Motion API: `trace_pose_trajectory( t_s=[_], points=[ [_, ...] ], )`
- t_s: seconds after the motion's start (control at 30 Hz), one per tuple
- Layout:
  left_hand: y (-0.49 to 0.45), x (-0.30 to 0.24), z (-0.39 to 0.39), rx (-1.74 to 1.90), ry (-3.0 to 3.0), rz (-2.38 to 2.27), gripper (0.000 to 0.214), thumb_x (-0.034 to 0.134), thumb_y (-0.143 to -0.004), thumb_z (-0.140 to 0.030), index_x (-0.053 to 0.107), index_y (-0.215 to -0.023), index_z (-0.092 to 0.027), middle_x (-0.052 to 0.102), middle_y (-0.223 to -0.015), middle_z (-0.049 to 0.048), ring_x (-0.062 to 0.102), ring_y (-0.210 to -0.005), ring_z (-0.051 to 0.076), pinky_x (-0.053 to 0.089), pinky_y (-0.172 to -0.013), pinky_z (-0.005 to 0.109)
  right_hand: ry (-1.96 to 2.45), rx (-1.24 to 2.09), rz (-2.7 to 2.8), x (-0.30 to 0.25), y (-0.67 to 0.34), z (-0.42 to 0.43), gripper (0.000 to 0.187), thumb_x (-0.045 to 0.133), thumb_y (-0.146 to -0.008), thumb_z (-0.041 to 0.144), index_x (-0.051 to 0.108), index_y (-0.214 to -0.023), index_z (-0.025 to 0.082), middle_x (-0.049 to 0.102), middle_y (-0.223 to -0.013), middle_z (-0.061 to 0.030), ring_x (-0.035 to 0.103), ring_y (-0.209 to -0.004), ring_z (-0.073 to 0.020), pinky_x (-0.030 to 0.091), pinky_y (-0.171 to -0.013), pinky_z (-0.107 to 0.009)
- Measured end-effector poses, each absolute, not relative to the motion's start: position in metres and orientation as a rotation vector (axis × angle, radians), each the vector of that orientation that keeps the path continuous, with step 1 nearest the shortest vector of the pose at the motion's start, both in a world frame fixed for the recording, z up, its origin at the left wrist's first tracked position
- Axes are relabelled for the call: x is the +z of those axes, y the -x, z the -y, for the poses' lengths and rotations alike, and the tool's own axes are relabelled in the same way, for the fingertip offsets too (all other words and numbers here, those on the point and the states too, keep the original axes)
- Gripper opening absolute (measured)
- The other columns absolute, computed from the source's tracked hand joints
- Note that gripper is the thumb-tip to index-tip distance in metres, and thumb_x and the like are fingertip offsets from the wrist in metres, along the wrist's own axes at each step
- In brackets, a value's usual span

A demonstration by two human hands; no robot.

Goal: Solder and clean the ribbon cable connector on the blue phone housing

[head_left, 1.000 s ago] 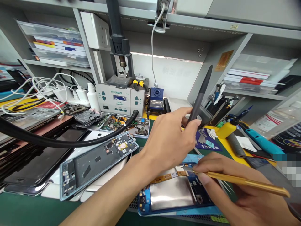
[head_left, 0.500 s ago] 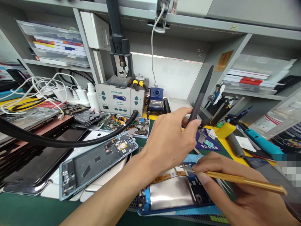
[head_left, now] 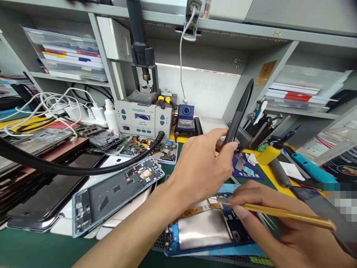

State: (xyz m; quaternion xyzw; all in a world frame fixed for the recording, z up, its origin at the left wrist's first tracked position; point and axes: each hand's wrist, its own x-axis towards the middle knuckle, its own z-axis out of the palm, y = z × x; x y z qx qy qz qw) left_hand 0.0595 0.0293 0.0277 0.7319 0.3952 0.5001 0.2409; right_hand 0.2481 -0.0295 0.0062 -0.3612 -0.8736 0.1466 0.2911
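A phone frame with a blue edge (head_left: 195, 251) lies low in the middle, with a silver battery (head_left: 205, 232) and an orange flex cable (head_left: 192, 211) across it. My left hand (head_left: 202, 167) is above its far side, closed around a black spudger (head_left: 238, 111) that points up and away. My right hand (head_left: 267, 212) pinches a gold-handled craft knife (head_left: 290, 214). Its blade tip rests at the flex cable's right end, near the frame's upper right part. The left fingertips are partly hidden behind the hand.
A second opened phone frame (head_left: 117, 191) lies to the left, beside stacked phones (head_left: 55, 186). Behind are a hot-air station (head_left: 143, 119) with a black hose (head_left: 83, 170), a tray of circuit boards (head_left: 170, 158) and a blue stand (head_left: 185, 115). A yellow bottle (head_left: 269, 153) stands right.
The view has shifted very slightly. Both hands keep their hold, and the knife tip stays at about the same spot on the phone.
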Motion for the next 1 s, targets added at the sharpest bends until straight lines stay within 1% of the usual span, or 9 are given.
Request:
trace_pose_trajectory(
  t_s=[0.13, 0.2, 0.37, 0.53, 0.63, 0.83, 1.0],
  points=[
    [-0.0592, 0.0271, -0.029, 1.367, -2.0, -1.08, 0.016, 0.055, -0.101, -0.026, 0.07, -0.104, -0.023, 0.063, -0.074, -0.0038, 0.047, -0.06, 0.013, 0.035, -0.055, 0.027, 0.964, 0.371, 2.299, 0.005, -0.2469, 0.0301, 0.017, 0.059, -0.099, 0.015, 0.06, -0.105, 0.031, 0.071, -0.093, 0.0052, 0.071, -0.083, -0.011, 0.057, -0.077, -0.02],
    [-0.0591, 0.0267, -0.0287, 1.366, -1.997, -1.084, 0.016, 0.055, -0.101, -0.026, 0.071, -0.105, -0.023, 0.064, -0.075, -0.0032, 0.048, -0.06, 0.014, 0.036, -0.055, 0.027, 0.97, 0.368, 2.299, 0.0042, -0.2464, 0.0305, 0.018, 0.059, -0.099, 0.016, 0.061, -0.107, 0.031, 0.071, -0.094, 0.0058, 0.071, -0.083, -0.0107, 0.056, -0.076, -0.02],
    [-0.0598, 0.0262, -0.0281, 1.368, -1.99, -1.078, 0.017, 0.056, -0.101, -0.027, 0.072, -0.105, -0.022, 0.065, -0.076, -0.0032, 0.049, -0.061, 0.013, 0.037, -0.056, 0.027, 0.984, 0.305, 2.314, 0.0041, -0.2452, 0.03, 0.02, 0.059, -0.098, 0.014, 0.061, -0.109, 0.032, 0.073, -0.096, 0.0046, 0.073, -0.086, -0.0133, 0.058, -0.077, -0.022],
    [-0.0609, 0.0254, -0.0278, 1.391, -1.964, -1.052, 0.017, 0.057, -0.1, -0.026, 0.073, -0.105, -0.022, 0.065, -0.075, -0.0056, 0.047, -0.06, 0.01, 0.037, -0.057, 0.025, 1.007, 0.355, 2.282, 0.0059, -0.2442, 0.0299, 0.02, 0.059, -0.098, 0.016, 0.062, -0.108, 0.033, 0.072, -0.093, 0.0042, 0.073, -0.086, -0.0148, 0.06, -0.075, -0.023],
    [-0.0614, 0.0253, -0.0278, 1.406, -1.959, -1.046, 0.016, 0.059, -0.099, -0.025, 0.073, -0.107, -0.021, 0.064, -0.076, -0.0069, 0.047, -0.059, 0.009, 0.037, -0.058, 0.024, 1.022, 0.348, 2.289, 0.0059, -0.2447, 0.0308, 0.021, 0.059, -0.098, 0.016, 0.062, -0.108, 0.034, 0.071, -0.094, 0.0047, 0.073, -0.088, -0.0148, 0.06, -0.079, -0.023],
    [-0.0621, 0.0258, -0.0285, 1.396, -1.957, -1.049, 0.018, 0.059, -0.1, -0.025, 0.073, -0.11, -0.021, 0.064, -0.076, -0.0066, 0.047, -0.057, 0.008, 0.036, -0.056, 0.024, 1.026, 0.342, 2.29, 0.0052, -0.2479, 0.0326, 0.02, 0.057, -0.098, 0.015, 0.06, -0.105, 0.034, 0.069, -0.091, 0.005, 0.073, -0.089, -0.0143, 0.059, -0.078, -0.022],
    [-0.062, 0.0258, -0.0284, 1.387, -1.971, -1.04, 0.02, 0.058, -0.1, -0.026, 0.073, -0.112, -0.02, 0.062, -0.073, -0.0067, 0.046, -0.056, 0.009, 0.035, -0.055, 0.025, 1.014, 0.359, 2.326, 0.0066, -0.2471, 0.0331, 0.022, 0.056, -0.1, 0.017, 0.06, -0.111, 0.035, 0.073, -0.098, 0.0057, 0.073, -0.089, -0.0131, 0.059, -0.078, -0.021]
  ],
)
